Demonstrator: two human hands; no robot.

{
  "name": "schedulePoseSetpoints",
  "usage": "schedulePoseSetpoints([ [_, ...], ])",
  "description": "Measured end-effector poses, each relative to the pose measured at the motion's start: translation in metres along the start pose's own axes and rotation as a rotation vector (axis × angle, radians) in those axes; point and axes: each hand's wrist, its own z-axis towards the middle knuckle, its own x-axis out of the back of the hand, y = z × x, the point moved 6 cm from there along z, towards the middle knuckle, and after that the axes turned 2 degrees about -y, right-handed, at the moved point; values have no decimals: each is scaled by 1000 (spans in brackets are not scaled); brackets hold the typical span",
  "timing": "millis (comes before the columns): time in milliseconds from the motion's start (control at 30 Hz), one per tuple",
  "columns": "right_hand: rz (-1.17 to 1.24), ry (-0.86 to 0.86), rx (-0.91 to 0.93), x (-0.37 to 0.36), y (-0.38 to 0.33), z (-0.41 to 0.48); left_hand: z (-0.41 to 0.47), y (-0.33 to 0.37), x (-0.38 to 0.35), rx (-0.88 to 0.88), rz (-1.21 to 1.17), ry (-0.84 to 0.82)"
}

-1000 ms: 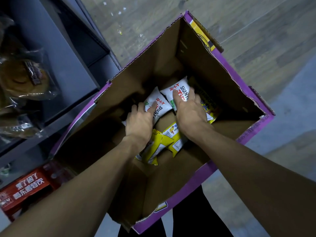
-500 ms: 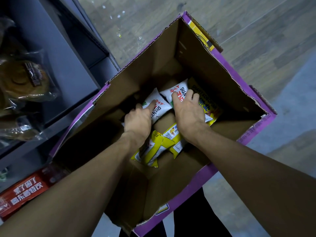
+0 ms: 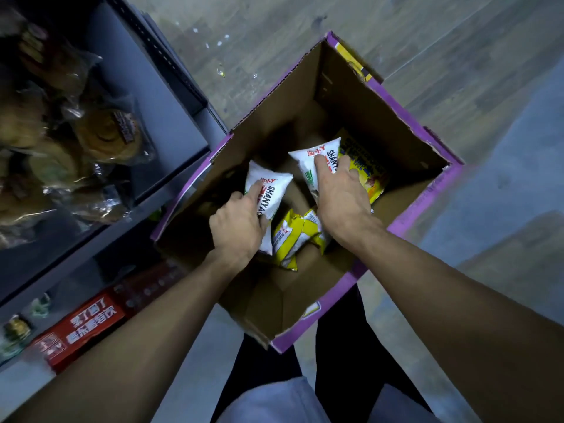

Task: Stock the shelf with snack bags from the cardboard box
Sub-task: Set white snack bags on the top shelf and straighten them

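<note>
Both hands reach down into the cardboard box (image 3: 381,123), each with its grip on a white snack bag. Left hand (image 3: 236,222) has its fingers (image 3: 254,190) laid over the front of the left white bag (image 3: 270,193), the one printed with red characters and black letters; the thumb side is hidden under the bag's edge, so how fully the grip closes cannot be told, though the hand is plainly pressed on the bag. Right hand (image 3: 341,196) is spread wide, palm down, over the right white bag (image 3: 317,161), fingertips on its printed face; whether it has closed round the bag cannot be told either.

Between the two wrists lies a crumpled yellow bag (image 3: 293,236), partly under the right hand. Another yellow bag (image 3: 366,169) lies flat just beyond the right hand, against the far right wall of the box, touching the right white bag. All four bags rest low in the box, on its brown bottom.

Outside, the box shows purple printed walls and stands on a grey wood-pattern floor (image 3: 427,50), just beside a dark metal shelf (image 3: 171,96) on the left. On that shelf sit clear-wrapped round pastries (image 3: 106,132), blurred. On a lower level lies a red carton (image 3: 88,325) with white characters. At the bottom edge, dark trousers (image 3: 341,346) stand against the box's near corner.
</note>
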Motion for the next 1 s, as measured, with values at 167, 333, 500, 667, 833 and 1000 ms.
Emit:
schedulePoseSetpoints([
  [167, 115, 138, 20, 45, -25, -55, -48, -9, 53, -70, -119, 96],
  [333, 177, 229, 3, 91, -39, -111, -87, -1, 106, -75, -189, 171],
  [500, 243, 331, -3, 132, -46, -160, -127, 14, 152, -24, -214, 242],
  [667, 269, 451, 52, 170, -49, -200, -166, 27, 188, -15, -282, 381],
  [833, 271, 527, 170, 204, -46, -234, -206, 41, 215, 39, -321, 481],
  [1000, 282, 611, 309, 244, -41, -272, -250, 58, 256, 56, -297, 642],
])
